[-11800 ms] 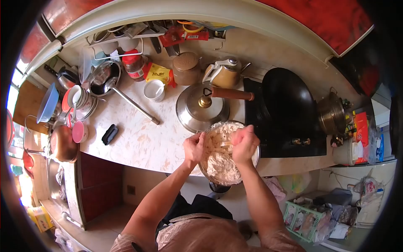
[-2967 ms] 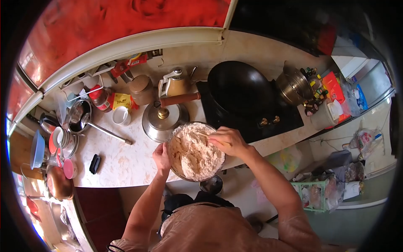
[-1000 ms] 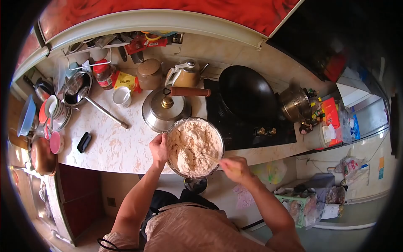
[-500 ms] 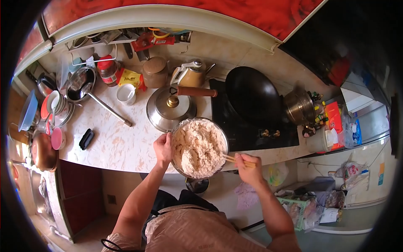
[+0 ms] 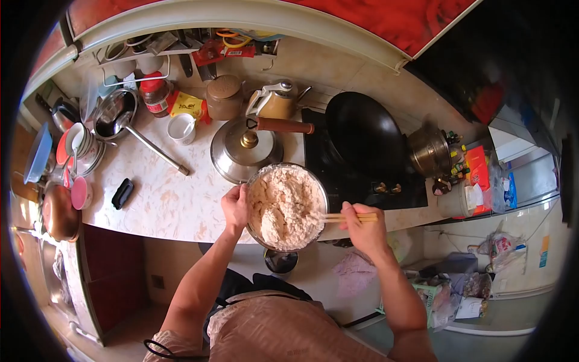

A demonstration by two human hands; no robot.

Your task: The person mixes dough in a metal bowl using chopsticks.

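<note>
The left hand (image 5: 236,208) kept its grip pinched on the left rim of a metal bowl (image 5: 325,192), which jutted past the front edge of the counter (image 5: 169,205) and held shaggy dough (image 5: 286,202). Chopsticks (image 5: 335,218) reached the dough's right side, pinched in the right hand's (image 5: 365,231) grip.

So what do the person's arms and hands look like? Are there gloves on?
No gloves: the left hand and right hand are both bare, and so are the forearms. The left sleeve is short, loose and pale brownish-pink, like the rest of the top. A thin black loop, maybe a cord, shows by that sleeve.
</note>
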